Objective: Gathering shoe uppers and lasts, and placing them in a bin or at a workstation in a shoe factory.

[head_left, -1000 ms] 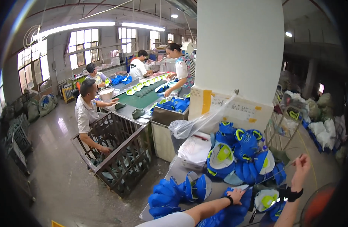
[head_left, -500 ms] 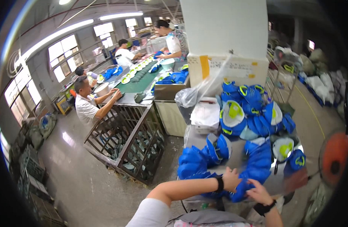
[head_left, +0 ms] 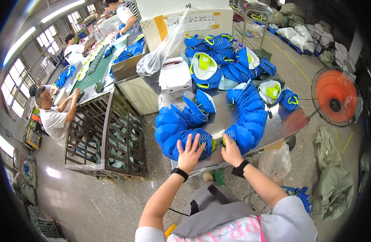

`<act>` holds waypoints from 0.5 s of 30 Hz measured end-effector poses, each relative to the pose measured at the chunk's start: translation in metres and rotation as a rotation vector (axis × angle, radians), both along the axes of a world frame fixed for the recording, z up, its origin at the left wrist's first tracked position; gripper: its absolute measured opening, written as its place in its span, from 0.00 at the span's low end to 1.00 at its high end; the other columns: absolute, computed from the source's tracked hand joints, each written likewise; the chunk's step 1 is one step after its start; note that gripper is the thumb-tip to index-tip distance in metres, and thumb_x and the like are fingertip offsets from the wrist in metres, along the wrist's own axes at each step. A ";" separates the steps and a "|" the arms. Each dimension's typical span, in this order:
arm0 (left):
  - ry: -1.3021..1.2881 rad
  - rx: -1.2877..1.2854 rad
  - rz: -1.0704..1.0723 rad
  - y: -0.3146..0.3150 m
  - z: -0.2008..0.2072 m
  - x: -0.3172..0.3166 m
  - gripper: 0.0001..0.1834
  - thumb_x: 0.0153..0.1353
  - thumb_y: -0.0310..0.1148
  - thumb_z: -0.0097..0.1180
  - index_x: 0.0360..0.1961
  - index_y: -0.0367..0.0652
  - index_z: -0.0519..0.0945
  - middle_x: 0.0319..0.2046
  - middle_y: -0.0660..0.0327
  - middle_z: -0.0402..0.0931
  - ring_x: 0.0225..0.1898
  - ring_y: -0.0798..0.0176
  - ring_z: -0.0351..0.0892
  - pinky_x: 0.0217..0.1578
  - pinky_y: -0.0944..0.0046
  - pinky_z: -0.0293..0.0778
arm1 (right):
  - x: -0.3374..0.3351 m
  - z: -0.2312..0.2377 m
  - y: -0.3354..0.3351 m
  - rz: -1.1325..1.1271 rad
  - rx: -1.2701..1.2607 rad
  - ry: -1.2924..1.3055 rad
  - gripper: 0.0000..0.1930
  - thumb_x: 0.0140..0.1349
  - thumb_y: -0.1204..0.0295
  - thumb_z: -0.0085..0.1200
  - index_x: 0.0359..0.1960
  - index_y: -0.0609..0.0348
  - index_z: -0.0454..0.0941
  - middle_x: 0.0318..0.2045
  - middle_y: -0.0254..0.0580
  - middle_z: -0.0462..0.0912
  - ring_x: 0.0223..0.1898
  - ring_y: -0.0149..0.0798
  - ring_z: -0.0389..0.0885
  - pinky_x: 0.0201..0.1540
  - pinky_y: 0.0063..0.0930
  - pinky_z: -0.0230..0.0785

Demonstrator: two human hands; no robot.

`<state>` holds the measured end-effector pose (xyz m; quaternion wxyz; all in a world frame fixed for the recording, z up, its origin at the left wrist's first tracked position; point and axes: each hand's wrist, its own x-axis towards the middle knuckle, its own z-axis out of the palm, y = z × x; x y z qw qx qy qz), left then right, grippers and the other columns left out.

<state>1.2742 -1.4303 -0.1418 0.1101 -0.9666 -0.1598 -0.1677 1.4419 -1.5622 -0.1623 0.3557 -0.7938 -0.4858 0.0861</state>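
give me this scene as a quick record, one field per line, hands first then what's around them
left hand: spread open at the near end of the left row of blue shoe uppers
right hand: at the near end of the right row; grip unclear
work surface: metal-topped table
far side of table: pile of blue uppers, white box
left of table: slatted crate, co-worker beside it
right of table: orange fan

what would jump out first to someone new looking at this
Probably the bright blue shoe uppers, fanned in two curved rows on the metal table, the left hand spread over the left row and the right hand at the near end of the right one. Next, the orange fan to the table's right.
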 end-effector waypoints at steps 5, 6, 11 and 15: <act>-0.232 -0.388 0.491 0.002 0.016 -0.014 0.57 0.33 0.54 0.66 0.61 0.43 0.48 0.63 0.45 0.31 0.63 0.38 0.27 0.53 0.30 0.36 | -0.005 -0.035 0.009 0.016 -0.047 0.109 0.30 0.48 0.74 0.47 0.55 0.67 0.55 0.52 0.63 0.62 0.52 0.57 0.64 0.52 0.37 0.61; -0.200 -0.502 0.625 0.001 0.015 -0.011 0.60 0.32 0.55 0.66 0.62 0.43 0.45 0.63 0.43 0.29 0.63 0.37 0.28 0.53 0.32 0.40 | -0.001 -0.033 0.004 0.028 -0.194 0.086 0.27 0.48 0.73 0.48 0.52 0.64 0.60 0.49 0.59 0.64 0.49 0.55 0.66 0.50 0.39 0.62; -0.458 -0.736 0.489 0.033 -0.022 -0.024 0.63 0.32 0.54 0.68 0.62 0.42 0.41 0.60 0.34 0.26 0.61 0.32 0.38 0.57 0.49 0.51 | 0.015 -0.030 -0.018 0.432 -0.218 -0.364 0.10 0.45 0.62 0.54 0.24 0.55 0.78 0.45 0.48 0.66 0.50 0.57 0.59 0.49 0.41 0.62; -0.437 -0.750 0.460 0.045 -0.026 -0.020 0.62 0.32 0.54 0.68 0.62 0.43 0.42 0.60 0.34 0.27 0.61 0.33 0.39 0.57 0.49 0.52 | 0.056 -0.028 -0.042 0.848 -0.408 -0.576 0.10 0.44 0.60 0.53 0.22 0.48 0.81 0.52 0.42 0.62 0.55 0.54 0.56 0.55 0.43 0.58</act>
